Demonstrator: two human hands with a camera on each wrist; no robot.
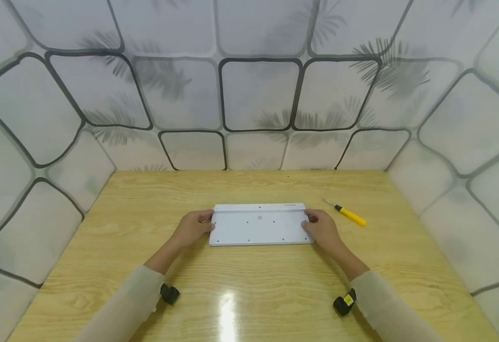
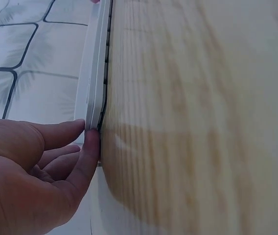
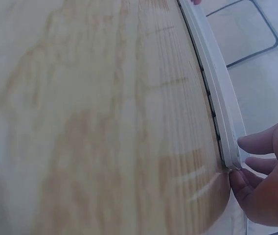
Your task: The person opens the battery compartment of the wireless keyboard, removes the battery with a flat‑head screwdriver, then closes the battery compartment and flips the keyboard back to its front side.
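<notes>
A white keyboard (image 1: 261, 231) lies back side up over the table, its flat underside dotted with small screw holes. My left hand (image 1: 191, 229) grips its left end, thumb on the upturned back and fingers beneath. At the opposite end my right hand (image 1: 324, 231) pinches the right edge in the same way. In the left wrist view, dark gaps between keys line the lower face of the keyboard (image 2: 98, 68), close over the wood. The right wrist view shows fingertips curled under the corner of the keyboard (image 3: 216, 93).
To the right of the keyboard lies a screwdriver (image 1: 352, 216) with a yellow handle, its metal tip toward the back left. The wooden table (image 1: 249, 275) meets a patterned wall covering (image 1: 258, 95) at the back and both sides. Each wrist carries a small black camera (image 1: 170, 294).
</notes>
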